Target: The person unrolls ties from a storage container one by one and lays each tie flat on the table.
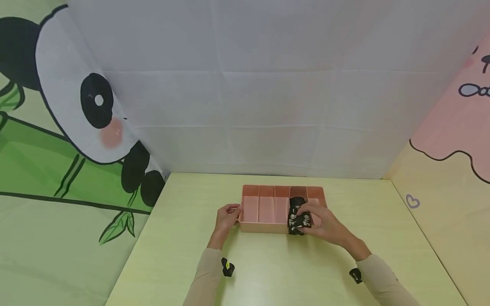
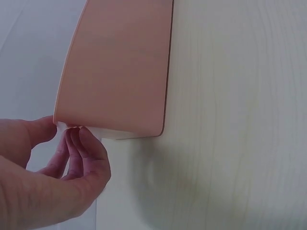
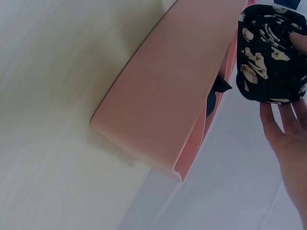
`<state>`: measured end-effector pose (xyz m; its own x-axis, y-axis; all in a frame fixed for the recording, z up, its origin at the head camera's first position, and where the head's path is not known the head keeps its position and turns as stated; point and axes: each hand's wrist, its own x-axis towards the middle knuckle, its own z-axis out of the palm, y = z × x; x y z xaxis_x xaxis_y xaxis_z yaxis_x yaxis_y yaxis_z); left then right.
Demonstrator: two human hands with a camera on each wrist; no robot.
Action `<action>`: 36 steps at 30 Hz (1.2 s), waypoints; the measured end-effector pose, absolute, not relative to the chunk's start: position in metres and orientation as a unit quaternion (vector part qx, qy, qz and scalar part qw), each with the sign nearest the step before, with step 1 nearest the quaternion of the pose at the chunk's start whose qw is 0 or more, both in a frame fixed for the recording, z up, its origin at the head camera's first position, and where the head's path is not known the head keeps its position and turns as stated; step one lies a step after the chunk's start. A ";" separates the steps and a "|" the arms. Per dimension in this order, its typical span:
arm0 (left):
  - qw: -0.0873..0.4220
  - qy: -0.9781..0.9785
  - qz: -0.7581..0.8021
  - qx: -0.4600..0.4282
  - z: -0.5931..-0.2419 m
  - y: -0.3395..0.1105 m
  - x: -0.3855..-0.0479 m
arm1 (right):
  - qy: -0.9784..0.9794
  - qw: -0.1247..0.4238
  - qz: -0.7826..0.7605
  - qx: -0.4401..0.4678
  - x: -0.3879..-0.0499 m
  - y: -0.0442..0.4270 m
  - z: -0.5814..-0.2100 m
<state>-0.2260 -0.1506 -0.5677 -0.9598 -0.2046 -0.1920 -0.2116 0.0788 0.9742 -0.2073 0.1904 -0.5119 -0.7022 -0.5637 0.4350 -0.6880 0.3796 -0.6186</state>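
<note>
A pink divided organizer box sits on the table, its compartments side by side. At its left end my left hand grips the rim; the left wrist view shows that hand with thumb and fingertips at the box's corner. My right hand holds a folded black floral cloth over the front wall, right of the middle. In the right wrist view the cloth bundle is above the rim, between thumb and fingers. Another dark piece shows inside the box.
The pale wooden table runs back to a white sheet. A panda-printed panel stands at the left, a pink and yellow one at the right. Each wrist bears a small black device.
</note>
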 end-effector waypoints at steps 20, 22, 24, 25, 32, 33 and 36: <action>0.010 0.726 0.670 -0.156 -0.564 -0.156 -0.212 | -0.805 0.049 0.429 0.406 -0.203 0.170 -0.523; 0.009 0.725 0.672 -0.151 -0.564 -0.157 -0.209 | -0.806 0.044 0.431 0.404 -0.203 0.168 -0.525; 0.009 0.727 0.670 -0.149 -0.563 -0.157 -0.206 | -0.807 0.042 0.429 0.402 -0.202 0.166 -0.526; 0.009 0.727 0.670 -0.149 -0.563 -0.157 -0.205 | -0.807 0.040 0.430 0.402 -0.201 0.165 -0.526; 0.004 0.728 0.671 -0.142 -0.560 -0.157 -0.197 | -0.795 0.040 0.443 0.413 -0.199 0.157 -0.525; 0.003 0.727 0.672 -0.141 -0.559 -0.157 -0.196 | -0.792 0.043 0.443 0.417 -0.199 0.155 -0.525; 0.002 0.723 0.676 -0.140 -0.556 -0.156 -0.192 | -0.786 0.046 0.446 0.427 -0.198 0.150 -0.525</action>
<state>-0.1923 -0.1563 -0.5565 -0.9605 -0.2003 -0.1929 -0.2060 0.0463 0.9775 -0.1984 0.1499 -0.5250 -0.6315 -0.6296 0.4526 -0.7116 0.2386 -0.6608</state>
